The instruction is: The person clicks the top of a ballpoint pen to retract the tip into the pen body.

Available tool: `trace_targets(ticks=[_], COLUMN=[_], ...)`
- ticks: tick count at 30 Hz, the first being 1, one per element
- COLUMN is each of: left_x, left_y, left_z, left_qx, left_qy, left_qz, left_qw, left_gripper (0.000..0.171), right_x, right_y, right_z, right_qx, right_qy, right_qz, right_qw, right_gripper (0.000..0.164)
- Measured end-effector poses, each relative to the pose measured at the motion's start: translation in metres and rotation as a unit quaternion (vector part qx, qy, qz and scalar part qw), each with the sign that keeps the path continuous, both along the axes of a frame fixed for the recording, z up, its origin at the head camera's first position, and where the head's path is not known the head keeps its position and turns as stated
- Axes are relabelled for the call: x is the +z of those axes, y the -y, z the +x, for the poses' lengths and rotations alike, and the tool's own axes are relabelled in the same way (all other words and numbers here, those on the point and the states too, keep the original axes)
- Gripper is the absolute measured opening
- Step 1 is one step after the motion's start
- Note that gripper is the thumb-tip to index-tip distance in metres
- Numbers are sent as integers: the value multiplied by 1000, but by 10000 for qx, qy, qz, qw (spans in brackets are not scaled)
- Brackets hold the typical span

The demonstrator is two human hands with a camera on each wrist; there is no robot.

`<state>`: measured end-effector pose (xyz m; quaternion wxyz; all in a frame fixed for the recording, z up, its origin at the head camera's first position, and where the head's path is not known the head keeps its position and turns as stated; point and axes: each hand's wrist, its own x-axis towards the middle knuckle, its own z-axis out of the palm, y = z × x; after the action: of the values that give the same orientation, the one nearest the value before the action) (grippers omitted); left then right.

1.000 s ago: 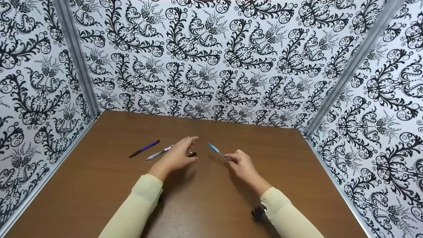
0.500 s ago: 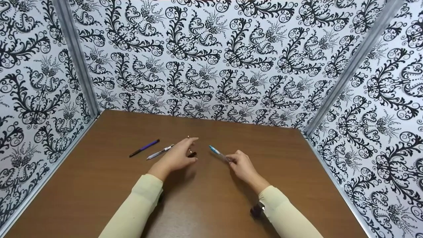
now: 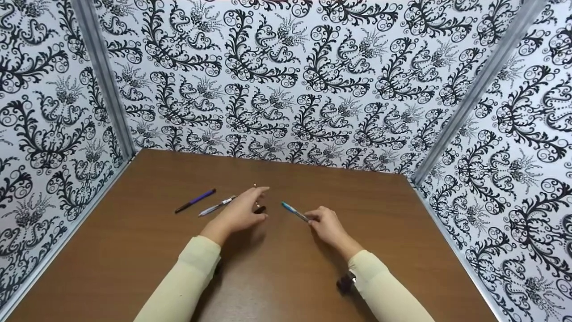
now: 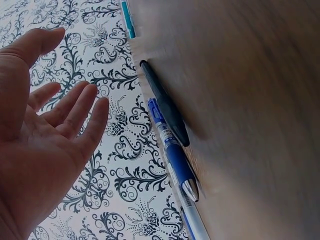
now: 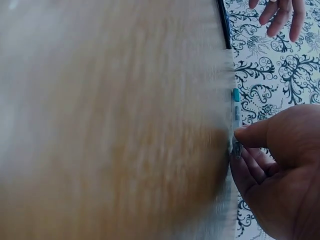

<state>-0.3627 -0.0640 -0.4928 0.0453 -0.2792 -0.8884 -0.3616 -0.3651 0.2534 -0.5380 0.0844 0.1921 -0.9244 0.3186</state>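
My right hand (image 3: 330, 226) pinches the near end of a clear pen with a teal tip (image 3: 292, 210), low over the table. In the right wrist view, the right thumb and fingers (image 5: 280, 165) close on that teal pen (image 5: 236, 95). My left hand (image 3: 239, 212) hovers with its fingers spread and nothing in its grasp. Beside it lies a clear pen (image 3: 213, 209), partly covered by the hand. The left wrist view shows a dark pen (image 4: 165, 102) and a blue-gripped pen (image 4: 177, 157) near the left hand (image 4: 50, 135).
A purple pen with black ends (image 3: 195, 201) lies farther left on the brown table (image 3: 268, 277). Patterned black-and-white walls (image 3: 286, 89) with grey corner strips (image 3: 100, 67) enclose the table's back and sides.
The far tip of the teal pen has come down toward the table, and the right hand has shifted slightly down. The left hand has stayed nearly still.
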Motion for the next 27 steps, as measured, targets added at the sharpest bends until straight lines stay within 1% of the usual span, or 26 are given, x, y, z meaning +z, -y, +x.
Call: trace_targets(ticks=[9,17,23,27], left_x=[-2,0,-3,-3], left_y=[1,-1,0,2], left_z=[0,-1,-2,-3], left_qx=[-42,-64,-66,-62], left_qy=[263,236,187,87], left_qz=[134,109,79,19], left_qw=[9996,9996,9998,9999], left_gripper=[79,79,79,76], right_x=[2,3,5,8], right_y=[-6,-8,-10,-12], right_z=[-3,-4,-5,-3], right_qx=[-140,-111,79,76], right_qy=[453,631,679,651], right_qz=[-195,-294,-418,-365], right_qw=[9987,9975,9968,9972], right_gripper=[22,21,23,25])
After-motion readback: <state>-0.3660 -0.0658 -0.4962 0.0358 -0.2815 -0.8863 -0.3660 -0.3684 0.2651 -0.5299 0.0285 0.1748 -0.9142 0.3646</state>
